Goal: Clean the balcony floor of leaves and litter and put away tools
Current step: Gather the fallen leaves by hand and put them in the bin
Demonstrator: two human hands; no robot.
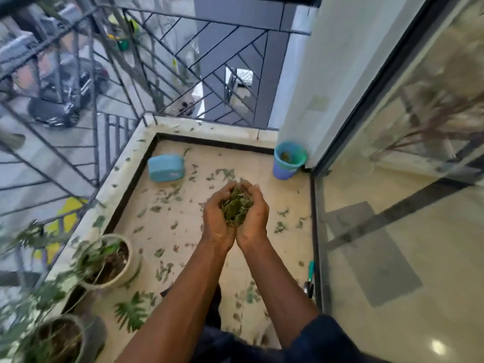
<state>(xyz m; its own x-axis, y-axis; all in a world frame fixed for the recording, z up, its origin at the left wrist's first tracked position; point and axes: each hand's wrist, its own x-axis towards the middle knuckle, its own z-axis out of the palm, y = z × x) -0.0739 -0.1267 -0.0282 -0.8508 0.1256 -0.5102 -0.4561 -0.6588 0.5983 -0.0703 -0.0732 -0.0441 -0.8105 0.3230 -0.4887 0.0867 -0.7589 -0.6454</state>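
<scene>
My left hand (216, 213) and my right hand (255, 213) are cupped together above the balcony floor (170, 239), holding a heap of green leaves (236, 206) between them. Loose leaves (163, 271) lie scattered over the floor. A blue-green bucket (289, 161) with some leaves inside stands in the far right corner, beyond my hands. A small garden trowel with a teal handle (309, 279) lies by the glass door track at the right.
A light blue box (165, 167) lies on the floor at the far left. Two potted plants (107, 260) (61, 339) stand along the left ledge. A black metal railing (146, 74) bounds the balcony. A glass sliding door (392, 205) closes the right side.
</scene>
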